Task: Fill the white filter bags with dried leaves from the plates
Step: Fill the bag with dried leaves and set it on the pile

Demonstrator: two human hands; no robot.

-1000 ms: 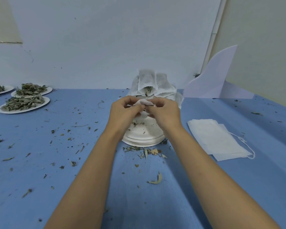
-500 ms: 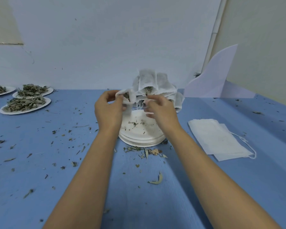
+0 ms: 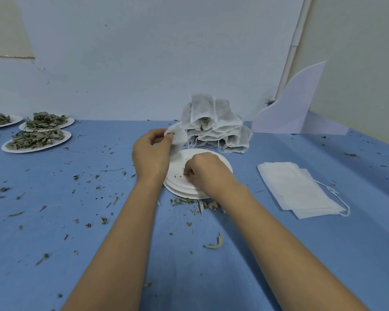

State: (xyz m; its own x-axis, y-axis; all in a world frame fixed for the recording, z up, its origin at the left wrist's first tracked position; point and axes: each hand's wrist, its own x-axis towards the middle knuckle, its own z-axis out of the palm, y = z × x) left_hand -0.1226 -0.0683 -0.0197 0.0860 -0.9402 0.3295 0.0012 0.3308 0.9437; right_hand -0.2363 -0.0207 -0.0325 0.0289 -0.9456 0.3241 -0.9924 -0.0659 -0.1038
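Nearest: blue bench (image 3: 54,221), littered w/ crumbs, w/ one curled dry leaf (image 3: 214,243) lying loose betw. the forearms. Next, centre: stack of empty white paper plates (image 3: 173,185), only a few leaf bits left on the top one.

Right hand (image 3: 208,173) sits over the stack, fingers curled, tips down on the plate among the bits. Prob. gathering the last scraps; whether its grip has any, can't tell.

Left hand (image 3: 151,156) is raised just left of the stack. Its grip pinches, thumb to fingers, the edge of a small white thin-paper filter bag (image 3: 179,136). The bag hangs over the plate's far-left edge, held there, I'd say, so the mouth is close to the scraps & spills land on the plate. It looks limp, thin, creased; contents not visible.

Right, well apart: flat pile of unfilled white bags w/ drawstrings (image 3: 290,187), ready to hand. Behind the plates: heap of filled white bags (image 3: 213,126), leaves showing at one mouth. Far left: white plates heaped w/ dried grey-green leaves (image 3: 36,140), likely the next supply.
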